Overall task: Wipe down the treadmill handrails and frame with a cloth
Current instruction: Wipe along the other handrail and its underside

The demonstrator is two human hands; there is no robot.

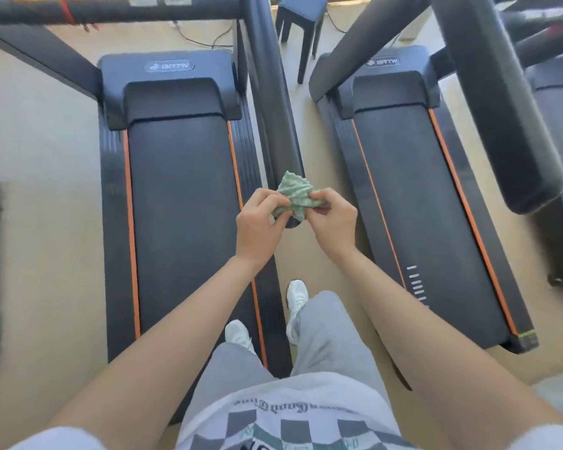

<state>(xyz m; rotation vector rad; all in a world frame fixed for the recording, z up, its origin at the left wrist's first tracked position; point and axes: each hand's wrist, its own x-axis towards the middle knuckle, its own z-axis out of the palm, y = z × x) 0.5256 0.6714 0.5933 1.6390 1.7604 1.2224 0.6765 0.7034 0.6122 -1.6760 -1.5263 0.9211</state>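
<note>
A crumpled green cloth point(293, 196) is bunched between both hands at the near end of a black treadmill handrail point(273, 102). My left hand point(260, 225) pinches its left side. My right hand point(330, 219) pinches its right side. The handrail runs from the top of the view down to the cloth and belongs to the left treadmill point(179, 196), whose dark belt has orange side stripes. Its black crossbar point(117, 9) spans the top left. The cloth covers the rail's tip.
A second treadmill point(419, 203) lies to the right, with its thick black handrail point(507, 118) angled across it. A blue stool point(301, 14) stands at the back between the machines. Cables trail on the beige floor point(40, 190). My legs and white shoes stand between the treadmills.
</note>
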